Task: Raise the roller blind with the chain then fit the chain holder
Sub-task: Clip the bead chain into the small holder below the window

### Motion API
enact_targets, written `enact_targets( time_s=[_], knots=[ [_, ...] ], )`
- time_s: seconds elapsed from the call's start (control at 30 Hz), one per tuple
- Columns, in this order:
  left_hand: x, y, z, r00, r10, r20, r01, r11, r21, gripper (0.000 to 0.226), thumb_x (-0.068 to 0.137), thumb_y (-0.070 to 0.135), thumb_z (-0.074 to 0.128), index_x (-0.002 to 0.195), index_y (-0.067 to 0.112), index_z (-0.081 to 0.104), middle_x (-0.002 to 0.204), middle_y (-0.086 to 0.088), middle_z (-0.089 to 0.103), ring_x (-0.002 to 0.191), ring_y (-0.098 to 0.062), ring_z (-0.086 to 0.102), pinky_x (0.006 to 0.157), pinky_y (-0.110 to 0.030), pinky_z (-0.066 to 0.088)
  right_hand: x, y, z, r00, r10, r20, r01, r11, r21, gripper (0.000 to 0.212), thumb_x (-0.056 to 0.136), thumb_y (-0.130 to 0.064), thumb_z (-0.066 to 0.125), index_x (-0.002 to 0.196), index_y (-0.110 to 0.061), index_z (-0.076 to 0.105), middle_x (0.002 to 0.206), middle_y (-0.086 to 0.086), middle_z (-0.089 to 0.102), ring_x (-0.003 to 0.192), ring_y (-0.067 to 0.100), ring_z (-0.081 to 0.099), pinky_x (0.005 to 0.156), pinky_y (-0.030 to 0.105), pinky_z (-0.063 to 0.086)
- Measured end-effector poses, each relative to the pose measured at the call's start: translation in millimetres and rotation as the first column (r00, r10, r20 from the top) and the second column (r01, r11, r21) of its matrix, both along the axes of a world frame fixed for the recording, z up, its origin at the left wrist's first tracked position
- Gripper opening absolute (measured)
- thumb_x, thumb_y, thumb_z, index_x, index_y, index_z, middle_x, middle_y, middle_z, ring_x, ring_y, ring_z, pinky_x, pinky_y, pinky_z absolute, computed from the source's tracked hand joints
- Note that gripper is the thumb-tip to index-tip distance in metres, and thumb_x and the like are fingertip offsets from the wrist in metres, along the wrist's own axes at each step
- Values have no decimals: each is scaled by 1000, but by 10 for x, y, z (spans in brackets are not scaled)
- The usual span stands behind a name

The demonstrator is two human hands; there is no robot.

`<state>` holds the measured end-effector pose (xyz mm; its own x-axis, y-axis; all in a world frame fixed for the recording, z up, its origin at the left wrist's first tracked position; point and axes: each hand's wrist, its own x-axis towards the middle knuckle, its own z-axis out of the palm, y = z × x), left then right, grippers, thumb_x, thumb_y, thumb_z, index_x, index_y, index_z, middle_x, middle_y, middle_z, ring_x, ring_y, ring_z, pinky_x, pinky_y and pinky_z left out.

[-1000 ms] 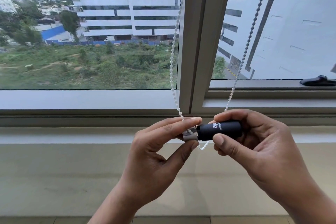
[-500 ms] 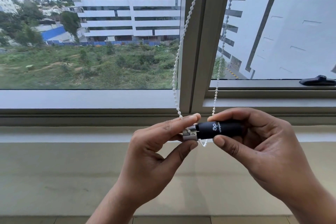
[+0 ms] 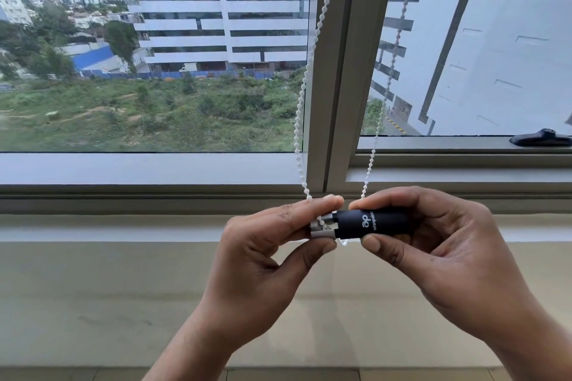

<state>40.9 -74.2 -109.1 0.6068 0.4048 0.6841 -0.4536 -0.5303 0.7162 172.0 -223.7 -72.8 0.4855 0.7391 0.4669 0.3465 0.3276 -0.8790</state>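
Observation:
A white bead chain point(image 3: 299, 120) hangs in two strands from above, one on each side of the window post, and loops under the chain holder point(image 3: 368, 224). The holder is a black cylinder with white lettering and a silver end piece point(image 3: 323, 227) on its left. It lies level in front of the sill. My right hand point(image 3: 439, 260) pinches the black body between thumb and fingers. My left hand point(image 3: 272, 260) pinches the silver end, where the chain passes through. The roller blind itself is out of view above.
The grey window frame post point(image 3: 334, 71) stands right behind the chain. A black window handle point(image 3: 540, 139) lies on the right sash's lower rail. The pale sill ledge point(image 3: 123, 227) runs across below the glass, with a beige wall beneath it.
The right strand of the chain has swung left, from slanting far right to hanging steeper near the post. Both hands and the holder stay almost where they were.

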Motion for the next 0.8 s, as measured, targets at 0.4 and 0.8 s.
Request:
enact_targets(
  time_s=[0.4,0.8],
  knots=[
    [22,-8,16,997,-65,-42,63,997,-48,42,82,3,74,122,13,66,115,6,75,102,-15,73,87,-25,56,41,-14,-29,995,33,91,-36,999,32,29,68,-6,77,95,-19,74,98,-2,78,94,18,73,83,19,54],
    [47,-12,-29,999,15,-43,-20,994,-106,45,77,33,80,119,36,64,101,4,70,86,-13,66,75,-29,53,80,12,-121,994,1,108,-13,993,113,27,68,-7,78,94,-14,73,100,1,77,98,22,72,86,23,54]
  ],
)
